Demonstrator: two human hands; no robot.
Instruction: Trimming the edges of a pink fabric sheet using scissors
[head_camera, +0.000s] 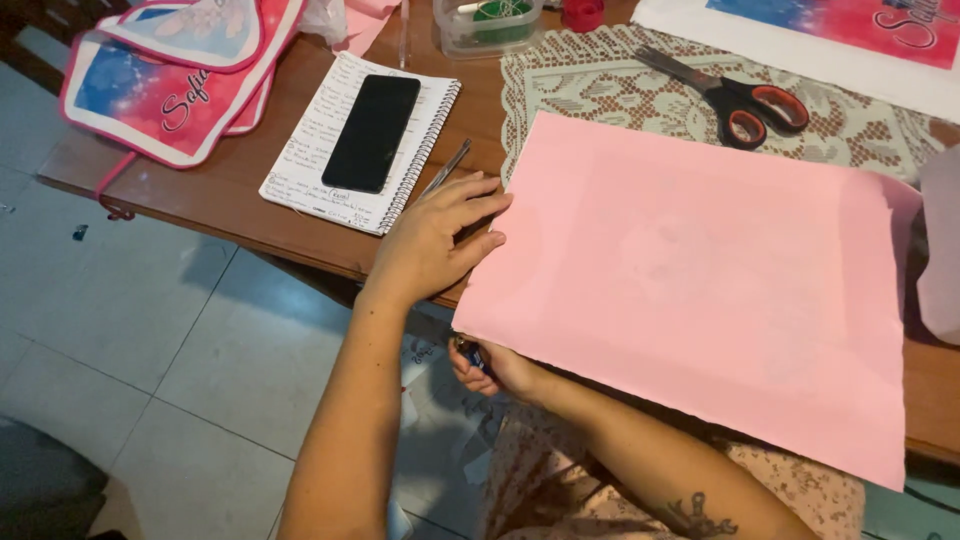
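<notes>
I see the left hand (432, 240) lying flat, fingers spread on the left edge of the large pink paper sheet (690, 280) covering the wooden table (240, 210). The right hand (490, 365), below that edge, pinches a small dark tool (472, 352). I judge trimming comes next, needing steady paper.

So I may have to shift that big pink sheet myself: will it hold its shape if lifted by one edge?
Probably not. The pink sheet looks thin and overhangs the table edge, so it would likely sag. It seems light; the left hand pins its edge, which suggests it slides easily.
</notes>
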